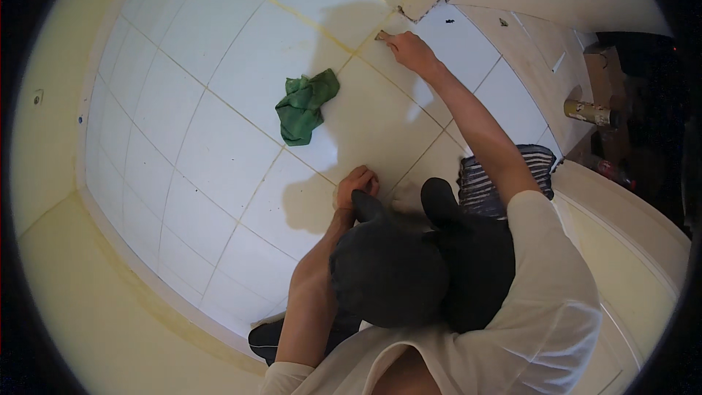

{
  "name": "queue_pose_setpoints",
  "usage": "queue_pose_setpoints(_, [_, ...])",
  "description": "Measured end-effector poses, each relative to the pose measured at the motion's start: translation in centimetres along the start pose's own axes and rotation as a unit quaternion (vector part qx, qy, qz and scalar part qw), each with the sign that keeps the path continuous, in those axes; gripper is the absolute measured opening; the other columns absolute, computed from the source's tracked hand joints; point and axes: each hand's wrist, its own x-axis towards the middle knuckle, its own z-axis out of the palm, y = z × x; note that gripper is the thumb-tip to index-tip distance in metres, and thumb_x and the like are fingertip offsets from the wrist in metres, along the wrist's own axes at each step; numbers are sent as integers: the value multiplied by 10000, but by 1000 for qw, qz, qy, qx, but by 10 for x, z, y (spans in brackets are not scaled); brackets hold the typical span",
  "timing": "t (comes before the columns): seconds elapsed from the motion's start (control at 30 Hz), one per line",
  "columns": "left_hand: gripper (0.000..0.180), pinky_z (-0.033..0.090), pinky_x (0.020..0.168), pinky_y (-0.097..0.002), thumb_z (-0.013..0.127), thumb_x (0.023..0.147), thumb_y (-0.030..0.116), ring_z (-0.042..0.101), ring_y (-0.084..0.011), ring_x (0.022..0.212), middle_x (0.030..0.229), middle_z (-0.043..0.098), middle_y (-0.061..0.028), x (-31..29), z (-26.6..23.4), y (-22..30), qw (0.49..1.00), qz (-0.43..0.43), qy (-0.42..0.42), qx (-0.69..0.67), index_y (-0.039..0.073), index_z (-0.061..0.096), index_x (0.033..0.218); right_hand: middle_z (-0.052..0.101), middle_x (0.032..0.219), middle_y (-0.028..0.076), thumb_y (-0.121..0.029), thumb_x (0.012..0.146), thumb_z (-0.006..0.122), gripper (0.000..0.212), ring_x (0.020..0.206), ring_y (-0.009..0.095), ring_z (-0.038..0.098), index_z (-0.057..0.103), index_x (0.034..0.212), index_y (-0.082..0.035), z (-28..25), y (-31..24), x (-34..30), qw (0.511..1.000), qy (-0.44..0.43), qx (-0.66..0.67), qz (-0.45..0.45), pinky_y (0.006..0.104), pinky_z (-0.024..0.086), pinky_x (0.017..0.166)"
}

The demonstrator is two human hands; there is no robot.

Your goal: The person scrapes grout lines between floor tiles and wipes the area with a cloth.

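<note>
Stretched far ahead, my right hand [411, 51] is closed around a small brownish piece [382, 35]. The tip of that piece is at the white floor tiles [241, 124], close to a grout line and the door-frame corner. Its exact kind is too small to make out. My left hand [357, 185] rests low by my knee with its fingers curled in. Whether anything is inside those fingers is hidden. Between and left of my hands, a crumpled green cloth [307, 106] lies on the tiles.
A dark striped mat or cloth [482, 184] lies under my right arm. To the right, a yellowish can [587, 113] lies beside a cardboard box [605, 77] past the doorway. The door-frame corner [409, 11] juts out near my right hand. Yellow walls border the floor.
</note>
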Motion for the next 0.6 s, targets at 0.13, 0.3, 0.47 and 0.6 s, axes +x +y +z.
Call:
queue_pose_setpoints(0.13, [22, 545, 673, -392, 646, 804, 130, 652, -266, 813, 833, 611, -53, 0, -1, 0, 1000, -3, -9, -4, 116, 634, 816, 712, 962, 236, -71, 920, 525, 352, 885, 405, 696, 719, 1204, -148, -8, -14, 1, 1000, -18, 6, 9, 506, 562, 824])
queue_pose_setpoints(0.3, [11, 551, 679, -394, 632, 816, 129, 654, -261, 814, 836, 613, -46, 2, -1, 5, 1000, -16, -17, 20, 119, 635, 815, 719, 963, 216, -77, 910, 549, 319, 899, 393, 699, 730, 1169, -125, -2, -16, 7, 999, -23, 4, 26, 502, 563, 834])
queue_pose_setpoints(0.47, [14, 558, 665, -407, 629, 820, 129, 654, -268, 791, 833, 613, -47, 1, 5, 1, 1000, -12, -22, 18, 123, 641, 822, 716, 1009, 229, -57, 883, 576, 315, 947, 399, 700, 737, 1149, -108, 10, -5, 9, 998, -25, -30, 39, 496, 566, 853])
queue_pose_setpoints(0.6, [14, 554, 659, -407, 633, 815, 131, 655, -275, 794, 838, 615, -52, -1, -1, -3, 1000, 3, -2, 11, 121, 639, 824, 702, 1046, 264, -44, 881, 570, 315, 977, 411, 697, 733, 1143, -105, 9, -14, 11, 998, -32, -22, 42, 497, 566, 861])
